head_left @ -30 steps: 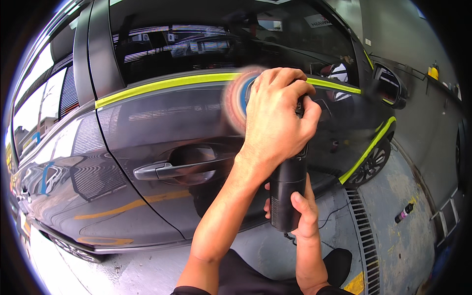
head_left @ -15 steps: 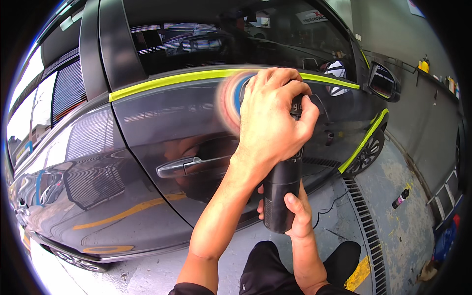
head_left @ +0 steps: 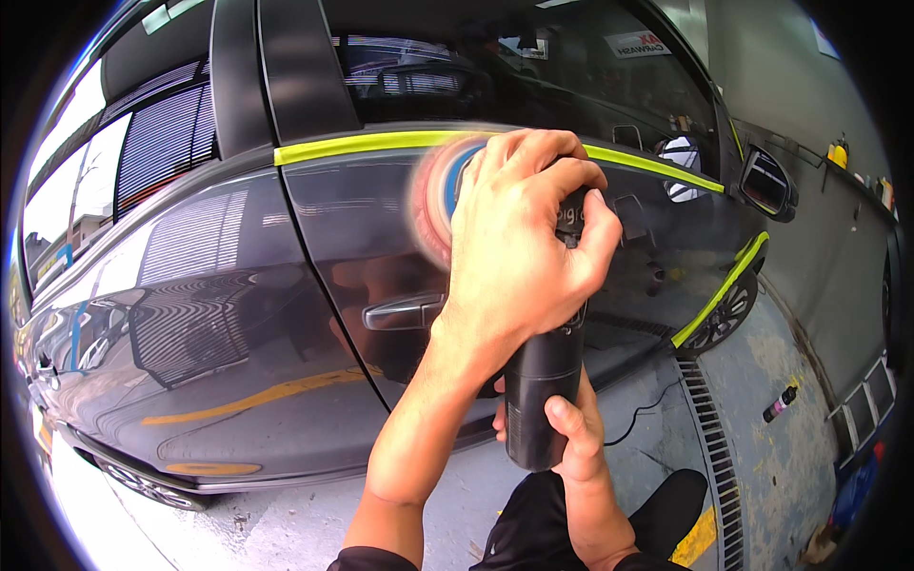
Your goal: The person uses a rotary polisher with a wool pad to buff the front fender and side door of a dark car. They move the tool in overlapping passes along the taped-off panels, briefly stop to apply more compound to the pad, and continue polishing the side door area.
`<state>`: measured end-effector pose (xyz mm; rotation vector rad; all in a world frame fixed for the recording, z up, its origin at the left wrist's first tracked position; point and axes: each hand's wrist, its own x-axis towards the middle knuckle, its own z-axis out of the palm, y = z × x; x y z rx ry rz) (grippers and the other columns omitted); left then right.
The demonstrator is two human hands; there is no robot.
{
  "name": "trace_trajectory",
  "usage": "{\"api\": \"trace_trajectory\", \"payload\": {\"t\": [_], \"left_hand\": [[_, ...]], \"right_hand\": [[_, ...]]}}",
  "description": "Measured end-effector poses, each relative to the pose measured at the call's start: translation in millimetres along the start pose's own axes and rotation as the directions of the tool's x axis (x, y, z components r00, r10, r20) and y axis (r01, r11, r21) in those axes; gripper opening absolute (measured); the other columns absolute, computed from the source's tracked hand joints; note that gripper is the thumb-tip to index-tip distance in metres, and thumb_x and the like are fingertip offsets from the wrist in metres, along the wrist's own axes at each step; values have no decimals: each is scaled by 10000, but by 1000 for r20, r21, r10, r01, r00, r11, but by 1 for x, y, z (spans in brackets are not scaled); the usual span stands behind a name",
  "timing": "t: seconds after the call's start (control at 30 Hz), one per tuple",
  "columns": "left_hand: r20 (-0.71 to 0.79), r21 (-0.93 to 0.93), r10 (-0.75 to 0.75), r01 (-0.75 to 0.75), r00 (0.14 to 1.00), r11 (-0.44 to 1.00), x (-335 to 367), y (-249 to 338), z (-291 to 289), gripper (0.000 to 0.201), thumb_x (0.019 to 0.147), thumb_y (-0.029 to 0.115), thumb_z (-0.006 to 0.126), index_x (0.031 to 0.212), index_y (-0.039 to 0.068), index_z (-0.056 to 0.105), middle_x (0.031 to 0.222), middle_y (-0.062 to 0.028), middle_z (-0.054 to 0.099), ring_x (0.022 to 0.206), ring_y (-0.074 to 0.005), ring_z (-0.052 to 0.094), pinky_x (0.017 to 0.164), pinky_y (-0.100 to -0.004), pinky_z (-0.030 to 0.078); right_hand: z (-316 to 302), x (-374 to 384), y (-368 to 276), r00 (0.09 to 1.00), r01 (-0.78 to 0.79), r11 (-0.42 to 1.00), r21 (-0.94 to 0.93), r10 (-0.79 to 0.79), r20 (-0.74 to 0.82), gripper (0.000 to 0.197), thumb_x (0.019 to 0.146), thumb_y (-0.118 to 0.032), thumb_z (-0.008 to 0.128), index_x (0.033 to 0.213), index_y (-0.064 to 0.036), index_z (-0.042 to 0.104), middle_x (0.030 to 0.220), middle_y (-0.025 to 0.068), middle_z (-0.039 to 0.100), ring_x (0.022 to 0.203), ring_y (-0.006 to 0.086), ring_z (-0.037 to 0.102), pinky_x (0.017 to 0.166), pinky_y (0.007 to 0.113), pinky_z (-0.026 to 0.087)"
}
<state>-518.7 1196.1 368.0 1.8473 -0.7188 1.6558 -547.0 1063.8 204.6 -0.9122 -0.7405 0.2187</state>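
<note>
A black polisher is held against the dark grey front door of a car. Its round pad, blurred as if spinning, has a reddish rim and a blue backing. It sits just below the yellow-green masking tape along the window line, above the door handle. My left hand is wrapped over the polisher's head, hiding much of it and part of the pad. Lower down, my right hand grips the body near its rear end, thumb on the near side.
A black cord hangs behind my right hand. Along the floor runs a drain grate, with a dark bottle beyond it. The side mirror juts out at the right. More tape edges the front wheel arch.
The car has shifted right in the view while the polisher stays nearly in place there, so the pad is now farther left along the door, closer to its rear edge. Both hands keep their grip.
</note>
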Motion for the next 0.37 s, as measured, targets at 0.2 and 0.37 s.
{"api": "trace_trajectory", "payload": {"t": [0.2, 0.37], "left_hand": [[-35, 30, 8, -7, 999, 1000, 0, -2, -29, 173, 843, 107, 703, 968, 25, 792, 1099, -100, 754, 1107, -321, 677, 1040, -436, 505], [-48, 47, 0, 3, 999, 999, 1, -4, -51, 176, 831, 99, 705, 964, 26, 792, 1088, -104, 757, 1102, -316, 684, 1061, -439, 491]], "right_hand": [[23, 2, 2, 999, -27, 1000, -12, 27, 25, 677, 969, -353, 748, 1456, -1, 438, 1172, 189, 685, 855, 220, 749, 740, 359, 651], [37, 3, 7, 997, -35, 998, -58, 38, 63, 774, 981, -377, 732, 1532, 28, 371, 1201, 291, 667, 855, 308, 770, 712, 409, 683]]}}
